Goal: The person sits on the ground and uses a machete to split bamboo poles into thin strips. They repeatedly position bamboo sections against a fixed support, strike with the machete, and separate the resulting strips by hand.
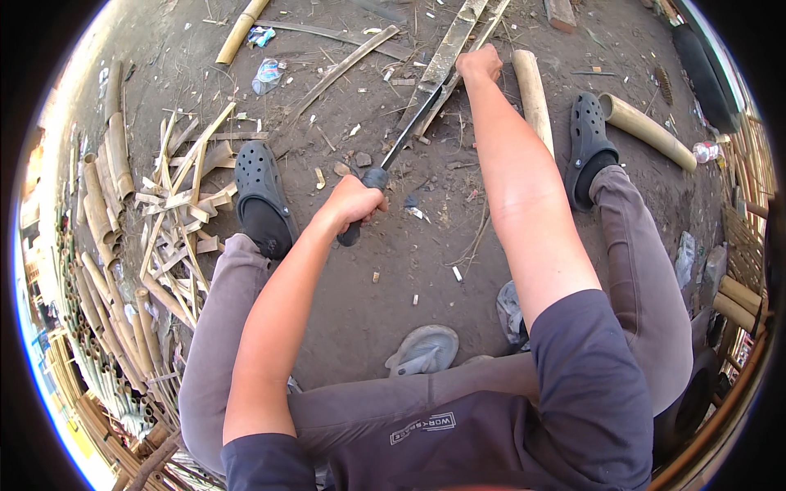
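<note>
My left hand [356,202] is closed around the black handle of a machete [412,131], whose long, narrow blade slants up and away to the right. Farther out, my right hand [481,64] is closed at a thin split bamboo strip [442,96], close to the blade's tip; its fingers partly hide what they grip. The blade lies against or just over the strip; I cannot tell which. Left of the strip, a wider, weathered flat board [452,45] rests on the dirt, running away from me.
Split bamboo offcuts [192,196] are heaped beside my left shoe [264,192]. Bamboo poles [534,102] lie near my right shoe [587,143], with a thick bamboo tube [647,129] beyond. A grey sandal [424,350] lies between my legs. Crumpled plastic [268,75] litters the ground.
</note>
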A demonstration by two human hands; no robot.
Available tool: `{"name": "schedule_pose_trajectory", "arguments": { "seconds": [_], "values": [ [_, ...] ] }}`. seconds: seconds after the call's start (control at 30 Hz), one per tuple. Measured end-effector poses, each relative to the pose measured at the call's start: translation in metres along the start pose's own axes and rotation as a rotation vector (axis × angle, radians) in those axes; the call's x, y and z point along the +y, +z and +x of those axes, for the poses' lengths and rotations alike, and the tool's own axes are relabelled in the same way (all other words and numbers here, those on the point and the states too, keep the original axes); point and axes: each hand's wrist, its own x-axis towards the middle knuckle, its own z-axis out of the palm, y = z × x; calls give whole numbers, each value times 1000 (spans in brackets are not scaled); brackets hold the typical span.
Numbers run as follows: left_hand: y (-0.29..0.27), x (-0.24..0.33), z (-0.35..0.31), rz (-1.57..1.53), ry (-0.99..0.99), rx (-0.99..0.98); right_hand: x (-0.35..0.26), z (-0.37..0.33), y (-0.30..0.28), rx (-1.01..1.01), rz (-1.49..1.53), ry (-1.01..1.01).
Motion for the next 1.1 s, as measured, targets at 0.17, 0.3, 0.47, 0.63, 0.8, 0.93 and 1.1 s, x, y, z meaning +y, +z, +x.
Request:
{"name": "schedule_pose_trajectory", "arguments": {
  "seconds": [0.17,0.3,0.47,0.63,0.8,0.93,1.1],
  "values": [
    [2,-5,-7,4,-76,7,1,-20,7,30,265,58],
    [11,3,-3,-115,-65,-75,14,20,9,-109,585,182],
    [12,-6,-4,-256,-87,-115,-12,-25,-11,-178,737,31],
    [13,-17,0,-285,-93,-124,-8,-78,-45,-234,746,-173],
    [13,0,-21,-329,-8,-108,13,-108,-76,-26,961,-377],
    [-8,27,-56,-223,78,2,9,-129,-124,157,1082,-407],
    [-46,37,-102,-47,147,104,-16,-167,-180,273,1122,-453]
  ]
}}
